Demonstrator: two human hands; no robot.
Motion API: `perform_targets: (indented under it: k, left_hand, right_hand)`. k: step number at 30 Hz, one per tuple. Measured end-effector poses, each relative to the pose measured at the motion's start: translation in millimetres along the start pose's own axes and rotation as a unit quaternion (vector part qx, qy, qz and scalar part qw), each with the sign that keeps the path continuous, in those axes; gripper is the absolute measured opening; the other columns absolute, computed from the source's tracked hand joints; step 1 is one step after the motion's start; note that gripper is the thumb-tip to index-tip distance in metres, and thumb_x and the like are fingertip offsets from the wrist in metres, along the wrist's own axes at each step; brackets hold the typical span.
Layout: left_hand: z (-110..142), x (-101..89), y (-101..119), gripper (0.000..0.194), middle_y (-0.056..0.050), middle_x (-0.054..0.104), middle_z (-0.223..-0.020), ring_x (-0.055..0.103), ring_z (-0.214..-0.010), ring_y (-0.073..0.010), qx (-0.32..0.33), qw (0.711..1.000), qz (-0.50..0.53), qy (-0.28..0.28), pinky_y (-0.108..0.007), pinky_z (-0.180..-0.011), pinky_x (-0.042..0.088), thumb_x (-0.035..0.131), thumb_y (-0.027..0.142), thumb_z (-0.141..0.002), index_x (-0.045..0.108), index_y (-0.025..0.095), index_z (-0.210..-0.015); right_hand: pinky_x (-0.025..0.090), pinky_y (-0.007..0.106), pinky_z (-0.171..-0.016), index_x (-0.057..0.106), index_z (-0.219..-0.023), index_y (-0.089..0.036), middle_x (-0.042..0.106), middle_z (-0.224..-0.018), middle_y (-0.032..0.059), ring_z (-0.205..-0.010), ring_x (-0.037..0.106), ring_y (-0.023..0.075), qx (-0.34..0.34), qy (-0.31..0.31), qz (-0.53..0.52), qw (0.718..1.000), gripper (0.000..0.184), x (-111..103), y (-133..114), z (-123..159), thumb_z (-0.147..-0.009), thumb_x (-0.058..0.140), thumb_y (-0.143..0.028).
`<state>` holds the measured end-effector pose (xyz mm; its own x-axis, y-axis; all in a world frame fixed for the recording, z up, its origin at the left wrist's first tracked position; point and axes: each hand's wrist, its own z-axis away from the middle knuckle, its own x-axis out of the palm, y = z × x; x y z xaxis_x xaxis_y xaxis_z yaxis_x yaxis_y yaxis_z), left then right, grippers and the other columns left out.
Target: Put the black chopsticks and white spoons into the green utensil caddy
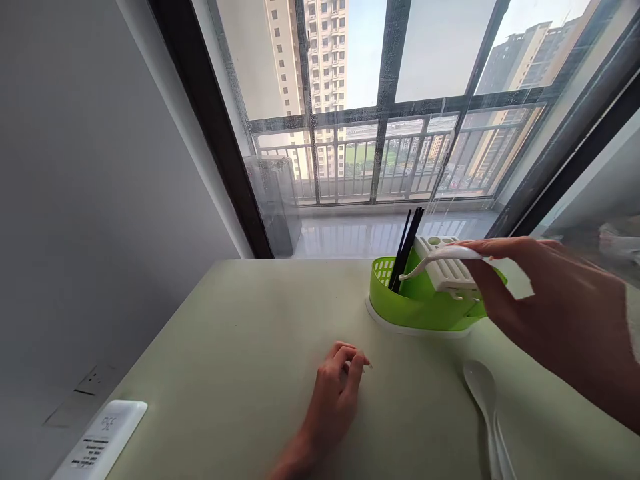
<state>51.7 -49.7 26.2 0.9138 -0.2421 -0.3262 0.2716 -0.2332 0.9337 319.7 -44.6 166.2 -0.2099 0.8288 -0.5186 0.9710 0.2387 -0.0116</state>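
Observation:
My right hand (545, 300) is raised over the right side of a green cutlery holder (410, 303) and pinches a white spoon (440, 257) by its handle, held level above the holder's white slotted insert (447, 270). Black chopsticks (407, 247) stand in the holder's left compartment. My left hand (337, 387) rests on the pale green table (240, 353) in front of the holder, fingers curled in, with nothing visible in them. More white spoons (487, 407) lie on the table below my right hand.
A white remote control (100, 443) lies at the table's near left edge. A grey wall runs along the left. Behind the table is a large window with a balcony railing; a wrapped grey unit (273, 200) stands outside.

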Motion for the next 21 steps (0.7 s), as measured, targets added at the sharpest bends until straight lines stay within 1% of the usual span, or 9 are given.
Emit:
perform_targets:
  k: [2, 3, 5, 9, 13, 17, 21]
  left_hand:
    - [0, 0.0, 0, 0.039, -0.005, 0.066, -0.095, 0.057, -0.077, -0.0164, 0.001, 1.000, -0.002, 0.001, -0.028, -0.072, 0.043, 0.046, 0.045, -0.110, 0.068, 0.021, -0.089]
    - [1, -0.1, 0, 0.039, -0.005, 0.066, -0.095, 0.056, -0.076, -0.0163, 0.001, 1.000, -0.003, 0.001, -0.027, -0.072, 0.043, 0.046, 0.045, -0.110, 0.068, 0.021, -0.089]
    - [1, -0.5, 1, 0.039, -0.005, 0.066, -0.095, 0.056, -0.076, -0.0163, -0.003, 1.000, -0.004, 0.000, -0.027, -0.071, 0.043, 0.045, 0.046, -0.110, 0.068, 0.021, -0.089]
    - [1, -1.2, 3, 0.040, -0.006, 0.067, -0.097, 0.059, -0.080, -0.0178, -0.005, 1.000, -0.007, 0.001, -0.028, -0.074, 0.045, 0.045, 0.047, -0.110, 0.068, 0.021, -0.089]
    - [1, -1.2, 4, 0.040, -0.007, 0.067, -0.097, 0.061, -0.081, -0.0186, -0.002, 1.000, -0.003, -0.005, -0.029, -0.076, 0.046, 0.044, 0.047, -0.110, 0.068, 0.021, -0.090]
    - [0, -1.2, 3, 0.040, -0.007, 0.067, -0.097, 0.061, -0.081, -0.0181, -0.002, 1.000, -0.003, -0.006, -0.029, -0.075, 0.047, 0.045, 0.046, -0.110, 0.068, 0.020, -0.090]
    - [0, -1.8, 2, 0.040, -0.006, 0.065, -0.096, 0.060, -0.080, -0.0176, -0.003, 1.000, 0.000, -0.012, -0.029, -0.074, 0.046, 0.045, 0.047, -0.110, 0.068, 0.020, -0.090]
  right_hand:
    - [0.055, 0.040, -0.087, 0.066, -0.108, -0.027, 0.082, -0.110, 0.0038, -0.101, 0.078, 0.0276, -0.061, 0.000, -0.017, 0.998, 0.006, 13, 1, 2, -0.103, 0.065, -0.024]
    - [0.054, 0.042, -0.092, 0.066, -0.108, -0.026, 0.081, -0.115, 0.0052, -0.106, 0.077, 0.0282, -0.080, 0.000, -0.021, 0.997, 0.007, 19, 1, 4, -0.102, 0.066, -0.021]
    - [0.052, 0.044, -0.096, 0.065, -0.107, -0.024, 0.080, -0.121, 0.0071, -0.115, 0.074, 0.0293, -0.099, -0.009, -0.027, 0.995, 0.009, 28, 1, 8, -0.100, 0.068, -0.019]
    - [0.049, 0.048, -0.104, 0.065, -0.107, -0.023, 0.077, -0.127, 0.0079, -0.127, 0.068, 0.0310, -0.112, -0.032, -0.027, 0.993, 0.011, 40, -3, 19, -0.100, 0.067, -0.016]
    - [0.045, 0.052, -0.112, 0.065, -0.107, -0.024, 0.073, -0.136, 0.0080, -0.135, 0.061, 0.0323, -0.119, -0.051, -0.018, 0.991, 0.012, 45, -5, 28, -0.099, 0.067, -0.015]
    - [0.042, 0.057, -0.116, 0.064, -0.107, -0.024, 0.069, -0.140, 0.0103, -0.140, 0.056, 0.0339, -0.118, -0.064, -0.015, 0.991, 0.013, 45, -6, 34, -0.099, 0.068, -0.015]
    - [0.042, 0.060, -0.116, 0.064, -0.106, -0.021, 0.063, -0.146, 0.0157, -0.148, 0.046, 0.0383, -0.102, -0.103, -0.015, 0.989, 0.004, 40, -6, 37, -0.103, 0.062, -0.021]
